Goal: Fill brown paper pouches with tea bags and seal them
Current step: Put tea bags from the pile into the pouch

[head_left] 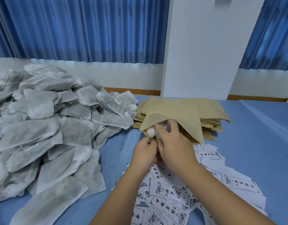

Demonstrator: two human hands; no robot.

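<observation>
The left hand is curled up, and its finger and thumb pinch the low edge of the open mouth of a brown pouch. The right hand is just beside the left hand and touches it. The right hand's fingers are bent and reach into the mouth of the brown pouch, where they hold a white tea bag. The fingers look a bit blurry there. One end of the tea bag sticks out of the pouch and the rest is inside. The brown pouch is lifted up a little, with its mouth near the hands and its far end over the stack of brown pouches. That stack lies flat on the blue surface, behind the hands. On the left is a big pile of tea bags, grey and white, and it reaches to the edge of the stack. Under the arms lie lots of white paper cards with black writing and small pictures, spread out on the surface. Far back hang blue curtains, with a white pillar between them.
</observation>
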